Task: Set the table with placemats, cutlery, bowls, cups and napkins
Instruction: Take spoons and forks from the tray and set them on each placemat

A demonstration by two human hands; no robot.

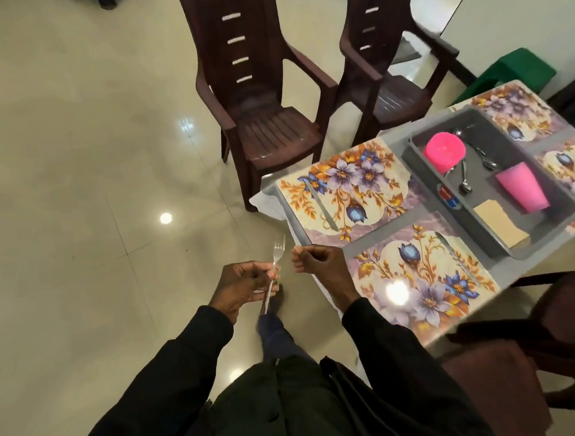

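Steel fork (276, 251) clamped in my left grip (243, 283), tines up, off the bench (393, 139). Right grip (318, 263) curled together, empty. Nearest placemat (416, 287) sits right of both grips. Lay fork on its free side, parallel to the knife (458, 262).

Dim, warm indoor light from overhead. Glossy tiled floor (76, 162) throws back small hard lamp reflections: one round and bright, others smeared. A big white glare blot sits on the near placemat (426, 277) and washes out its print. The wall (502, 13) at top right is blown pale. Dark sleeves (174, 367) sink almost to black, with little detail. The fork (275, 268) is fairly sharp, with a faint gleam. The right edge is soft and smeared, and the near chair (557, 317) is a brown blur. Wide-angle bend: far chairs (249, 96) lean, bench (393, 140) tilts, and its edges curve.
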